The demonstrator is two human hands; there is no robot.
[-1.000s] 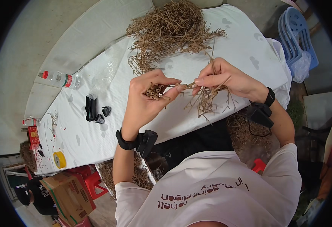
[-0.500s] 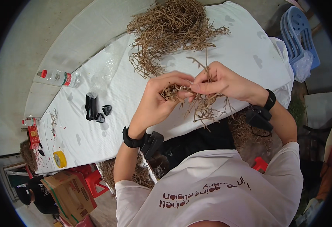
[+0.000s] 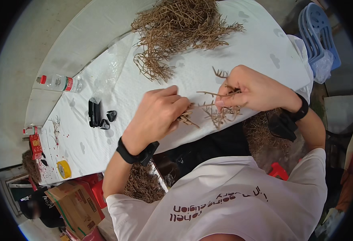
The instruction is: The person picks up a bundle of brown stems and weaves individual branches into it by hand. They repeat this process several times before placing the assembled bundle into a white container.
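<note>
My left hand (image 3: 156,114) is closed around a small bundle of dry brown twigs (image 3: 187,119), whose cut ends poke out beside the fingers. To its right, my right hand (image 3: 254,90) pinches several thin branching sprigs (image 3: 224,116) between thumb and fingers. One forked sprig sticks up above that hand, and others hang below it. A narrow gap of tablecloth lies between the two hands. Beyond them, at the far side of the table, rests a big tangled heap of the same brown twigs (image 3: 180,34).
The white-covered table (image 3: 265,52) carries a plastic bottle (image 3: 64,83), a black case (image 3: 95,113), small black pieces (image 3: 111,116), a yellow tape roll (image 3: 64,169) and a red box (image 3: 35,146). Blue stacked stools (image 3: 316,34) stand right. Another person is behind a cardboard box (image 3: 74,209).
My hands have drawn apart, the left turning over with its back upward and the right shifting rightward with the sprigs. Earlier they met over the bundle.
</note>
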